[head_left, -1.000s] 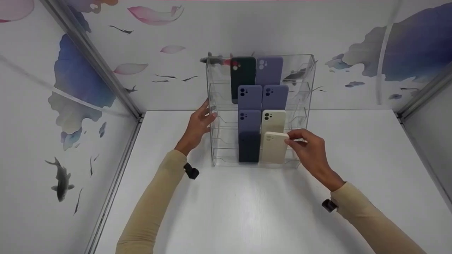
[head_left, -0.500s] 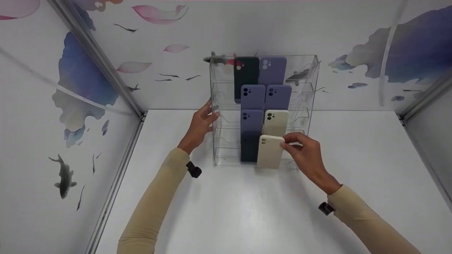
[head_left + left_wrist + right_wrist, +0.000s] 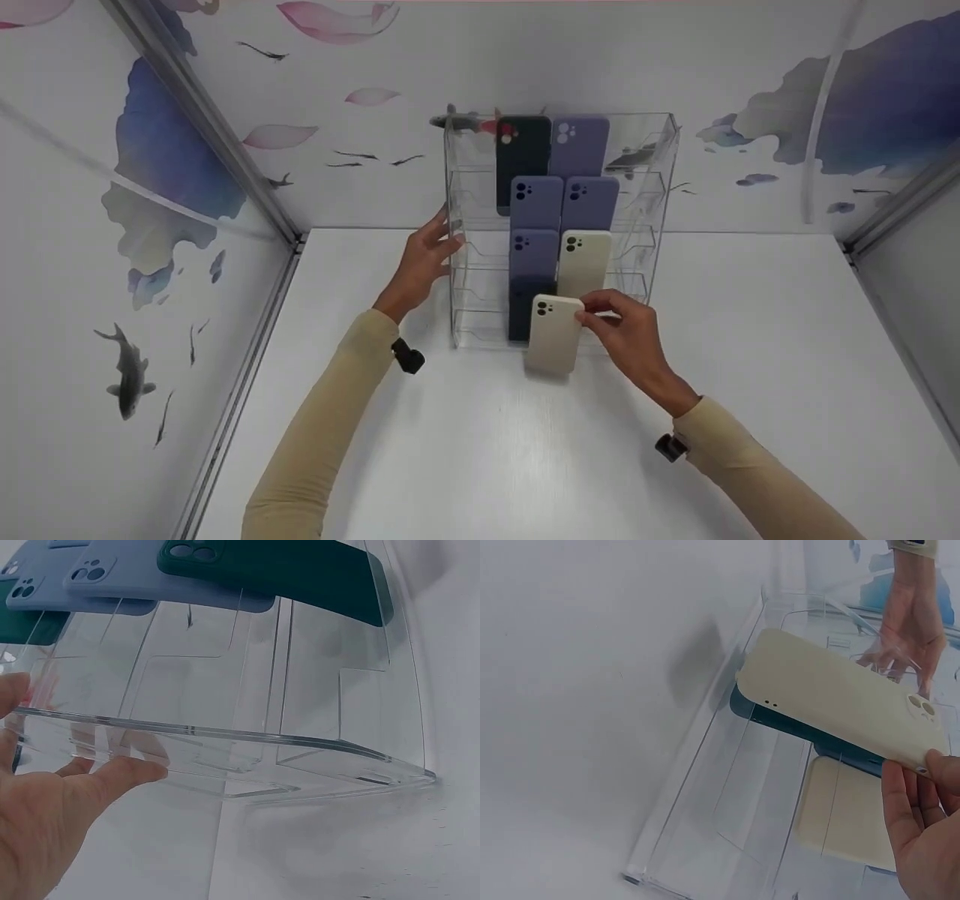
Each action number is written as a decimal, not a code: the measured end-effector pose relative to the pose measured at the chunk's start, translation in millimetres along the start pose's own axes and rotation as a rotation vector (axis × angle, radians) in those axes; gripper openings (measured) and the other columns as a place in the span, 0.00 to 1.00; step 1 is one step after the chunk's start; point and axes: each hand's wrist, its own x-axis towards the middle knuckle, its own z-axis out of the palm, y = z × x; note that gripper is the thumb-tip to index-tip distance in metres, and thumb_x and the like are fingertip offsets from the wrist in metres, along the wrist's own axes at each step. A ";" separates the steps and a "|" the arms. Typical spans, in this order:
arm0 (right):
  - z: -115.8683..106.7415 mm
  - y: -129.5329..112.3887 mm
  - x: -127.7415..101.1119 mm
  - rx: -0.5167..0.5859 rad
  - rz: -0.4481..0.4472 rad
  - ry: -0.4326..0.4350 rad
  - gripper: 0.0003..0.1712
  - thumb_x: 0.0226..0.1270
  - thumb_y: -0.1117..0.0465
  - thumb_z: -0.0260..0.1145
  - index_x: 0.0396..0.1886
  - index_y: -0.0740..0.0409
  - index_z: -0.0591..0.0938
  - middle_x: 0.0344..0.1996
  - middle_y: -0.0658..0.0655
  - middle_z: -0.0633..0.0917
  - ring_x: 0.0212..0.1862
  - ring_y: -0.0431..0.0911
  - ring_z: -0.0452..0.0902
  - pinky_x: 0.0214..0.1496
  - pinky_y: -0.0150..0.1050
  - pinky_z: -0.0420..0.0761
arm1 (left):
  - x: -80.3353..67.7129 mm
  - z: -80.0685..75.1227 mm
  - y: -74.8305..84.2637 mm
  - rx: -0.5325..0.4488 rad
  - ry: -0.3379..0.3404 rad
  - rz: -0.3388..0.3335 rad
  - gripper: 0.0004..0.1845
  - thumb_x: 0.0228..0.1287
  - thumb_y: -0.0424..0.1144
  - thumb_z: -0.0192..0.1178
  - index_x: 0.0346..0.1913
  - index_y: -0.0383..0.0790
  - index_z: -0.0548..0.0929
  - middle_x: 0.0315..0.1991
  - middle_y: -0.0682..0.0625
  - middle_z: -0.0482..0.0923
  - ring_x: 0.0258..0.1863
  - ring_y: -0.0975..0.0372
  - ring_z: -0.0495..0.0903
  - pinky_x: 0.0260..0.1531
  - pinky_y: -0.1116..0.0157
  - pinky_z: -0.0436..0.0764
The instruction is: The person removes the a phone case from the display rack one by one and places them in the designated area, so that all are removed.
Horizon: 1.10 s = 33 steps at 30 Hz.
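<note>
A clear acrylic tiered rack [image 3: 645,187] stands at the back of the white table and holds phone cases in two columns: dark green [image 3: 522,150], lavender [image 3: 579,146], dark blue [image 3: 521,315] and cream [image 3: 585,259]. My right hand [image 3: 589,315] pinches a second cream case [image 3: 553,334] by its upper right edge, just in front of the rack's lowest tier. The right wrist view shows this cream case [image 3: 840,701] held tilted outside the rack wall [image 3: 705,787]. My left hand [image 3: 442,240] rests with straight fingers against the rack's left side wall [image 3: 300,742].
The white table [image 3: 480,465] stretches in front of the rack. Painted wall panels with metal corner posts [image 3: 217,150] close in the left, back and right sides. The rack's outer slots [image 3: 476,255] hold nothing.
My right hand has drawn the cream case out of the rack's lowest right slot, down and to the left, in front of the rack. The left hand stays on the rack's side.
</note>
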 end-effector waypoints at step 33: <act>36.5 14.4 -11.3 0.031 0.140 -0.126 0.12 0.70 0.73 0.78 0.51 0.61 0.91 0.45 0.57 0.91 0.48 0.52 0.90 0.48 0.37 0.91 | 1.3 1.9 -0.8 0.036 0.030 0.000 0.41 0.85 0.46 0.63 0.91 0.56 0.56 0.86 0.40 0.60 0.82 0.46 0.68 0.73 0.36 0.73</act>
